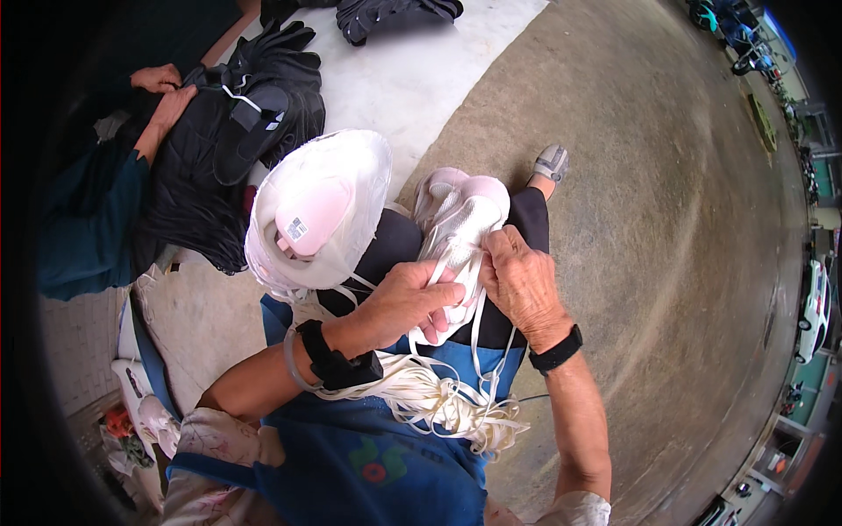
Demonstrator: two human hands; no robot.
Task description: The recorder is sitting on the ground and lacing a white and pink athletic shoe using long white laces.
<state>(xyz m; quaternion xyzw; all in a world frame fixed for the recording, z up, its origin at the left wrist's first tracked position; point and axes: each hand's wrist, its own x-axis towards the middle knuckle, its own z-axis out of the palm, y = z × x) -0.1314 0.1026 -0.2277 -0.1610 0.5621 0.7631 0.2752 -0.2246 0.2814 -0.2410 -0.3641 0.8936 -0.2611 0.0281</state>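
A white and pale pink sneaker upper point(463, 230) lies across my knees. My left hand point(419, 302) is closed on its near end, thumb on top, with a white shoelace running by the fingers. My right hand point(524, 279) pinches a white shoelace point(476, 329) at the upper's right edge; the fingertips partly hide the spot. Loose lace ends hang down from the upper. Over my blue apron point(368, 447) lies a tangled bundle of cream shoelaces point(447, 399). Beside my left forearm sits a white shoe piece with a pink insole point(311, 219) and a small label.
At the left, another person's hands point(167, 92) work on a pile of black shoe uppers point(254, 114). More black shoe pieces point(395, 16) lie on a white sheet point(395, 88) ahead. Concrete floor point(649, 228) stretches right, towards parked vehicles point(814, 302).
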